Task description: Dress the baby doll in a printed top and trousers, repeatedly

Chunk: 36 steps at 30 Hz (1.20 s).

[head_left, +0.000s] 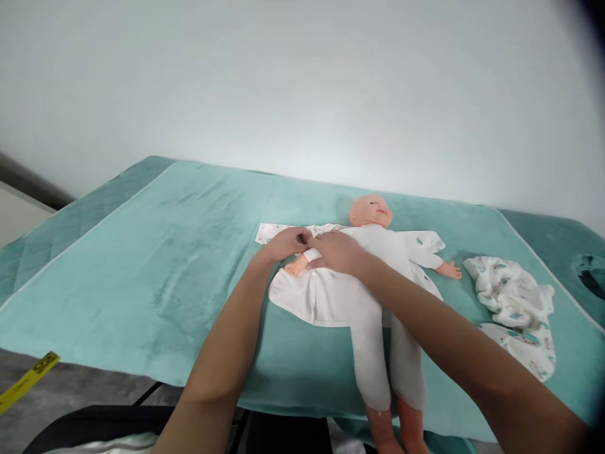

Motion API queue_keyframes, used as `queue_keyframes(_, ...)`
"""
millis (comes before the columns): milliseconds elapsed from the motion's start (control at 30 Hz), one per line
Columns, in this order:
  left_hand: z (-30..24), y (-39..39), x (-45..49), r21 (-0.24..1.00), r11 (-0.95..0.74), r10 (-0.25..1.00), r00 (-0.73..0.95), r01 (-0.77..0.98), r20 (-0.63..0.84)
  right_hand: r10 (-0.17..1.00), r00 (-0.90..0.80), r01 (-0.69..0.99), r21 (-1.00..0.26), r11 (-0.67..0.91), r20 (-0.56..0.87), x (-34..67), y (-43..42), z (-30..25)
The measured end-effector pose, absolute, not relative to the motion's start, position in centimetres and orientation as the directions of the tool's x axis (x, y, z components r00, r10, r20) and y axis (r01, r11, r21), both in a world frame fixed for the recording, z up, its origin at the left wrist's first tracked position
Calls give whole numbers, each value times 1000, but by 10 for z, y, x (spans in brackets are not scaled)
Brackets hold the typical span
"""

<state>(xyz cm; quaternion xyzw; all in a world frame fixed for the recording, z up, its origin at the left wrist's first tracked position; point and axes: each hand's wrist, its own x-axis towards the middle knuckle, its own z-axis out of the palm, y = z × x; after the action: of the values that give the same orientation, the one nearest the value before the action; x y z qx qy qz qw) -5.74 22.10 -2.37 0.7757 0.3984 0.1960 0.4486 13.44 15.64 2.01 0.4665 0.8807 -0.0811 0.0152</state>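
A baby doll (368, 328) in a white bodysuit lies on its back, legs toward me. Spread open beneath it is a white printed baby shirt (331, 302). Above the doll's arm on the left, my left hand (287, 244) is closed on the shirt's sleeve (267, 232), its fingertips partly hidden. My right hand (336, 252) wraps round the doll's forearm (311, 255), meeting my left hand's fingertips. The doll's small hand (295, 265) pokes out below my fingers. Its other arm (423, 257) stretches right over the other sleeve (428, 239).
A crumpled white printed cloth (510, 293) lies to the right of the doll. Under everything is a green padded sheet (189, 252) on a table against a white wall (302, 82). A yellow strip (29, 381) shows at the lower left, by the table's front edge.
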Motion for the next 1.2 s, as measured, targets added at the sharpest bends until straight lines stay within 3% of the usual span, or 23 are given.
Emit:
queue_keyframes(133, -17, 217, -57, 756, -365, 791, 609, 544, -56, 838, -546, 835, -102, 541, -27, 151, 149, 25)
queue_keyframes(300, -13, 201, -55, 702, -459, 779, 626, 545, 23, 921, -389, 917, -100, 386, -15, 163, 143, 44)
queue_keyframes(433, -14, 198, -56, 837, -258, 908, 417, 483, 39, 955, -291, 952, -113, 285, -48, 164, 141, 48)
queue_keyframes(567, -12, 202, -61, 985, -14, 982, 190, 174, -20, 969, -244, 965, -104, 239, -35, 155, 139, 54)
queue_keyframes(700, -11, 195, -57, 990, 109, 927, 369, -93, -68, 981, -184, 983, -16, 184, -57, 133, 146, 52)
queue_keyframes(867, -7, 173, -35, 988, 100, 812, 583, -115, -14, 976, -210, 976, 40, 213, -61, 124, 161, 21)
queue_keyframes(967, -2, 168, -31, 997, 43, 823, 569, -66, 2, 978, -165, 981, -78, 176, 130, 155, 150, 12)
queue_keyframes(1067, -1, 170, -34, 990, -119, 863, 502, 76, 66, 926, 91, 964, -266, 11, 366, 209, 116, 17)
queue_keyframes(1133, -3, 170, -33, 930, -268, 865, 487, 251, 119, 856, 339, 894, -417, -164, 390, 245, 87, 22)
queue_keyframes(1200, -7, 166, -29, 790, -410, 854, 495, 455, 159, 803, 529, 769, -555, -317, 274, 270, 64, 24)
